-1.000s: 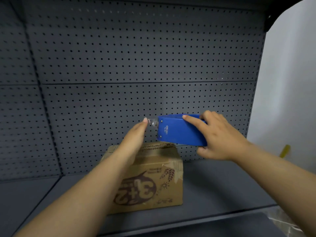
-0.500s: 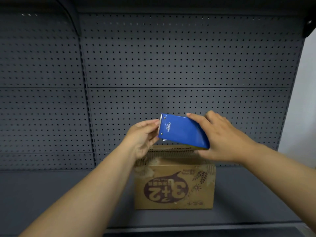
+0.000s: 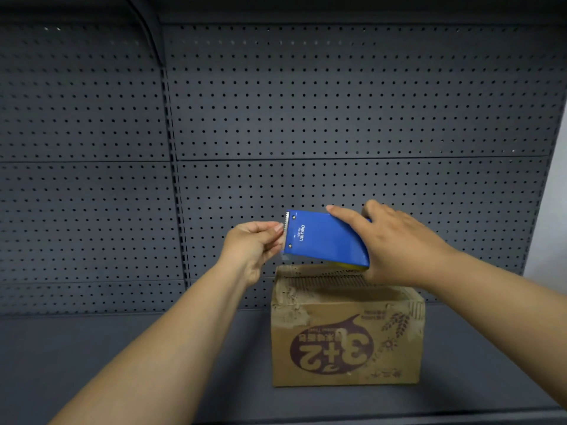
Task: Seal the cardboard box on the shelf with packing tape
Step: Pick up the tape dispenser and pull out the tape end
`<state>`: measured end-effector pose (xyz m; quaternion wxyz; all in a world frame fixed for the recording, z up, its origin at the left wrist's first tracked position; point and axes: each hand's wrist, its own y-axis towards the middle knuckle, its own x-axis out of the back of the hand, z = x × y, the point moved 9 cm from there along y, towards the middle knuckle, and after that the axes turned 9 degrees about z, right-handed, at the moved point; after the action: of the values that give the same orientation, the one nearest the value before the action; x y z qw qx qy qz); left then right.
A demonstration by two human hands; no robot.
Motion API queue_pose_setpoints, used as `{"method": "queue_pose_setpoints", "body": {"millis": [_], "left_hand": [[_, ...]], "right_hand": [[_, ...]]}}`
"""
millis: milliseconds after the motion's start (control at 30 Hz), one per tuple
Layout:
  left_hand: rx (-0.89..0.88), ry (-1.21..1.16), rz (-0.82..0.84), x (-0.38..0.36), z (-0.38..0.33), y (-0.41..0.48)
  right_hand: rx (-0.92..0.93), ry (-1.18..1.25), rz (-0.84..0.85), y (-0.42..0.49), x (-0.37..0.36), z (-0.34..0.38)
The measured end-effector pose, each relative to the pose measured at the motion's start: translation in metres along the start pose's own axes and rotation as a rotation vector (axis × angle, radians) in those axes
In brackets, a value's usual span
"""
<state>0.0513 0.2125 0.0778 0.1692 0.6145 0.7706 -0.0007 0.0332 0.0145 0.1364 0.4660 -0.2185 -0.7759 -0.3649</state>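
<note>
A brown cardboard box (image 3: 346,342) with an upside-down "3+2" print stands on the grey shelf (image 3: 92,357), right of centre. Just above its top hangs a blue tape dispenser (image 3: 325,239), toothed blade pointing left. My right hand (image 3: 395,243) grips the dispenser from the right, index finger laid along its top. My left hand (image 3: 254,245) is at the blade end, thumb and fingers pinched together on the clear tape end, which is barely visible. The tape roll itself is hidden apart from a yellow sliver under the dispenser.
A dark grey pegboard back wall (image 3: 306,102) rises close behind the box. A vertical upright (image 3: 175,179) divides the panels left of my hands. A pale wall (image 3: 552,210) shows at the far right edge.
My view has swung left, so the box now sits right of centre. My left fingers have closed from a flat reach into a pinch at the dispenser's blade. The dispenser has tilted slightly.
</note>
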Motion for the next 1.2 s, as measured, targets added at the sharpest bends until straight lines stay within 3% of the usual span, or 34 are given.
{"method": "queue_pose_setpoints", "body": {"millis": [600,900,1200], "left_hand": [[-0.024,0.108,0.041,0.006,-0.026,0.045],[-0.011,0.125,-0.05,0.036,-0.032,0.048],[0.088,0.111,-0.147,0.048,-0.004,0.041]], "right_hand": [[-0.05,0.036,0.023,0.025,-0.004,-0.016],[-0.098,0.018,0.061,0.009,-0.014,-0.054],[-0.027,-0.007,0.128,-0.001,-0.019,-0.068]]}}
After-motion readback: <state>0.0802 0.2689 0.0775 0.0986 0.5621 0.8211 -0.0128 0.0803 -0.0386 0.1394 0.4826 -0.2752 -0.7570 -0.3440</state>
